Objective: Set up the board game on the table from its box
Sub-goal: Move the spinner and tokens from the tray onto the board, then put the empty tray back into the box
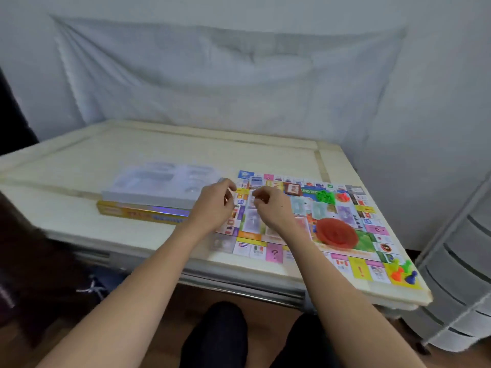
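The colourful game board [369, 232] lies unfolded on the right half of the table [132, 155]. On it are a red bowl [336, 232], green pieces [325, 197], red pieces [344, 197], a small brown box [292, 188] and several pawns [401, 272] at the near right corner. The yellow game box [143, 212] sits to the left with a white plastic tray [159, 184] on top. My left hand [215, 205] and my right hand [271, 205] hover over the board's left part, fingers curled close together; blur hides whether they pinch anything.
A white cloth hangs on the wall behind the table. A grey drawer unit [462, 274] stands right of the table. Dark items lie on the floor at the left. My knees [220, 335] are below the table's near edge.
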